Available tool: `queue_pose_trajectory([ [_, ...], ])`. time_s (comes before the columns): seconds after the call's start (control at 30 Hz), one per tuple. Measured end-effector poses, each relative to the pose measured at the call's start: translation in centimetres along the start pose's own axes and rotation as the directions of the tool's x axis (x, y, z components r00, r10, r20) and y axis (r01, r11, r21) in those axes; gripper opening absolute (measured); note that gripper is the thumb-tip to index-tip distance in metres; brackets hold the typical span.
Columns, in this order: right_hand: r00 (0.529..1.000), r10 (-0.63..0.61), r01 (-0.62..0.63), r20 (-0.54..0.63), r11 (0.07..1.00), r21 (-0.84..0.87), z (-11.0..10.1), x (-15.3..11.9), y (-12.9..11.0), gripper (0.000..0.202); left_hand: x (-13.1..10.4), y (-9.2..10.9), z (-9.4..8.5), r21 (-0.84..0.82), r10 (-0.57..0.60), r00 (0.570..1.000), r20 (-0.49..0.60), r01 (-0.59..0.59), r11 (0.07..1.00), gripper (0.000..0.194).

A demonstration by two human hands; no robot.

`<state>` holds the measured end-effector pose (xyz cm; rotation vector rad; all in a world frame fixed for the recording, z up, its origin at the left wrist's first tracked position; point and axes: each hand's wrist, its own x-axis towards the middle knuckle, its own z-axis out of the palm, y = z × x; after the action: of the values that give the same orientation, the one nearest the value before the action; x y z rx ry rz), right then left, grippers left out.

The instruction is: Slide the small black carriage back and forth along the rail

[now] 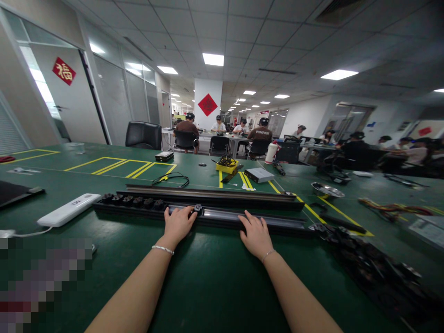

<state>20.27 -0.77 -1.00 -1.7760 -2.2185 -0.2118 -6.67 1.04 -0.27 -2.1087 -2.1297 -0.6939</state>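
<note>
A long black rail (222,216) lies crosswise on the green table, with several black round parts (133,200) seated in its left end. My left hand (178,225) rests on the rail's middle, fingers apart, its fingertips beside a single small dark part (198,208) in the channel. Farther right, my right hand (255,233) lies on the rail's near edge with its fingers spread and nothing held. Just behind is a second long black rail (215,196), parallel to the first.
A white power strip (69,210) is at the left. Many black parts (374,263) lie at the right. Behind the rails are a yellow box (227,166), a grey box (259,175), a metal bowl (327,190) and a white bottle (271,152). People sit at far tables.
</note>
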Motion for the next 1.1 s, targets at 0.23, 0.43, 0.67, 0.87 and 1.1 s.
queue_pose_trajectory([
  [0.23,1.000,-0.007,0.007,-0.010,1.000,-0.001,0.13,-0.02,0.04,0.048,-0.12,0.23,-0.07,0.022,0.022,1.000,0.005,-0.022,1.000,0.039],
  [0.43,1.000,-0.002,0.002,0.001,1.000,-0.002,-0.01,-0.01,-0.03,0.048,-0.25,0.66,0.18,0.028,0.144,0.990,0.000,-0.144,0.989,0.039],
  [0.67,1.000,-0.003,0.003,-0.013,1.000,-0.008,0.20,-0.03,0.03,0.048,-0.24,0.54,0.05,0.012,0.138,0.990,0.013,-0.138,0.990,0.040],
  [0.87,1.000,-0.004,0.004,-0.010,1.000,-0.007,0.26,0.02,0.06,0.047,-0.20,0.41,0.34,-0.012,0.126,0.992,0.005,-0.126,0.992,0.040],
  [1.1,1.000,-0.005,0.005,-0.015,1.000,-0.001,0.38,0.05,0.14,0.048,-0.21,0.43,0.30,-0.028,0.117,0.993,0.023,-0.117,0.993,0.042],
])
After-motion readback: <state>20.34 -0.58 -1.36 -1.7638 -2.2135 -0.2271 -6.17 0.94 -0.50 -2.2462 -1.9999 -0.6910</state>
